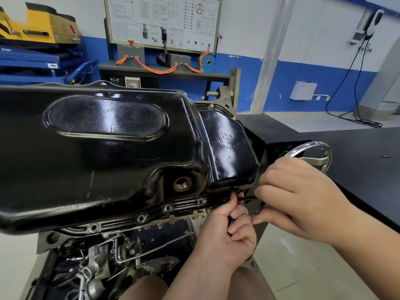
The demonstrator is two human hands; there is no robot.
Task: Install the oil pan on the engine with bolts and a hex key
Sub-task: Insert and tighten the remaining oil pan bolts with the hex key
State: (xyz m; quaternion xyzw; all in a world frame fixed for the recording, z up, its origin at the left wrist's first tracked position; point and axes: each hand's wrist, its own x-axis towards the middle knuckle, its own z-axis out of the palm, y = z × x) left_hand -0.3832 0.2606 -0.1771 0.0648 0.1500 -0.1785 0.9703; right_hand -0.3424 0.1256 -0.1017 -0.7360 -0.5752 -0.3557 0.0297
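A glossy black oil pan [104, 148] lies bottom-up on the engine [104, 260], filling the left and middle of the head view. Several bolts [141, 218] sit in the holes along its near flange. At the flange's right end, a thin black hex key [246, 198] points toward a bolt hole [225, 199]. My left hand [225, 241] comes up from below with curled fingers gripping the key's lower part, fingertips at the flange. My right hand [298, 195] reaches in from the right and pinches the key's horizontal arm. A drain hole [182, 184] shows open in the pan's side.
A chrome handwheel [313, 156] of the engine stand sits just behind my right hand. A black table [357, 161] runs along the right. Behind the engine stand a training board with orange cables [160, 70] and blue and yellow equipment [39, 50].
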